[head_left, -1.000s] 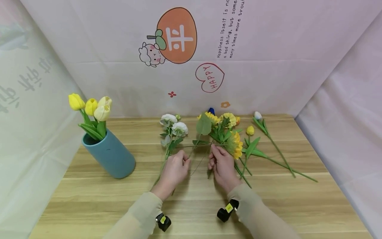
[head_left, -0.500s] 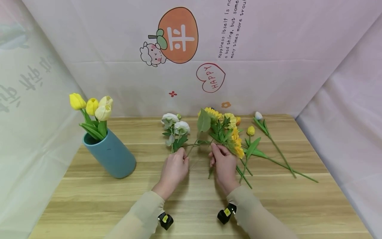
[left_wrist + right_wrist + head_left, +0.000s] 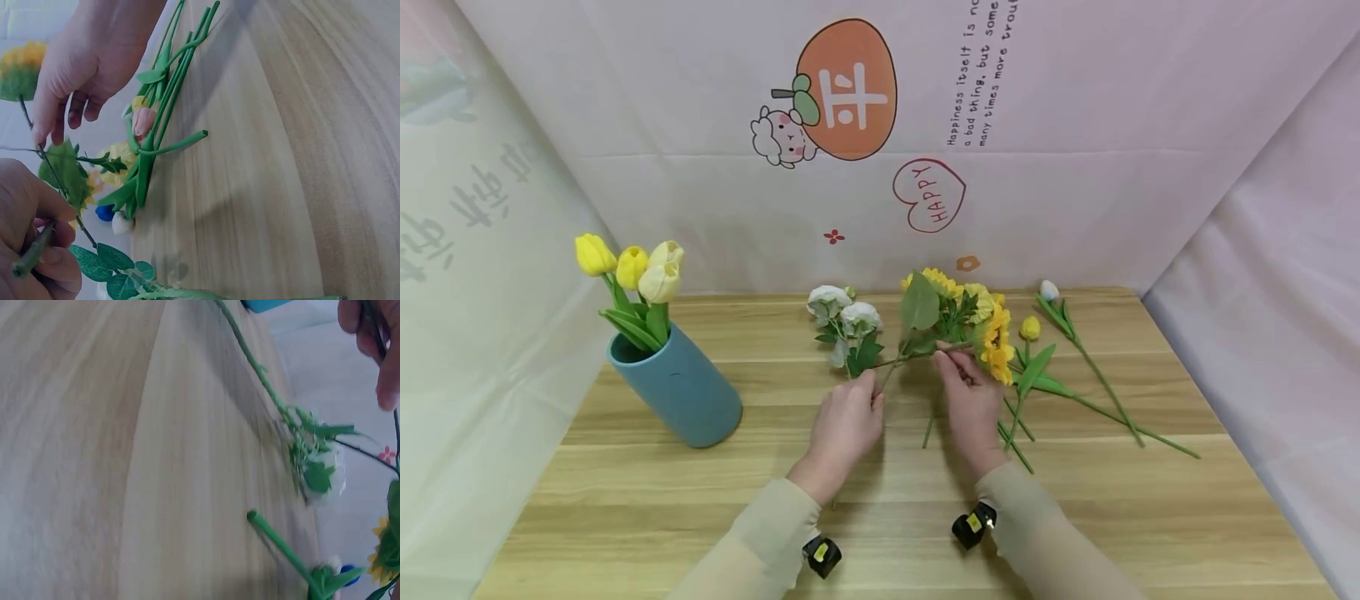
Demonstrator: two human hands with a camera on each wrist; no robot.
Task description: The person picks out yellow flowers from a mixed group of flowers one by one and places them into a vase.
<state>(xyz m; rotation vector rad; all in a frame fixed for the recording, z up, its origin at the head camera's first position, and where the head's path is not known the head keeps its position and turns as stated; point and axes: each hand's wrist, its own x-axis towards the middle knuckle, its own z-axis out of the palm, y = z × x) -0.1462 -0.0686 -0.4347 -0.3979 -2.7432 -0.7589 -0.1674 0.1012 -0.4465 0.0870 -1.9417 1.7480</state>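
My left hand [image 3: 842,425] grips a green stem with a broad leaf [image 3: 920,302] and a sunflower [image 3: 942,283] above it; the stem's cut end [image 3: 25,267] pokes out of the fist in the left wrist view. Thumb and fingers of my right hand [image 3: 972,408] pinch the thin stem of a second sunflower [image 3: 998,342], whose head leans to the right. That stem runs leftward and crosses the first one. White flowers [image 3: 859,318] lie just beyond my left hand, partly overlapped by it. A pale yellow flower [image 3: 979,302] is behind the right hand.
A blue vase [image 3: 700,400] stands at the left with several yellow and cream tulips [image 3: 592,254] in it. Loose on the right of the wooden table lie a yellow tulip [image 3: 1030,327] and a white tulip [image 3: 1049,290]. A pink tulip [image 3: 144,120] lies among green stems.
Both hands have shifted slightly, the left one rightward and the right one forward. The broad leaf has moved right, and the right-hand sunflower has turned and risen a little.
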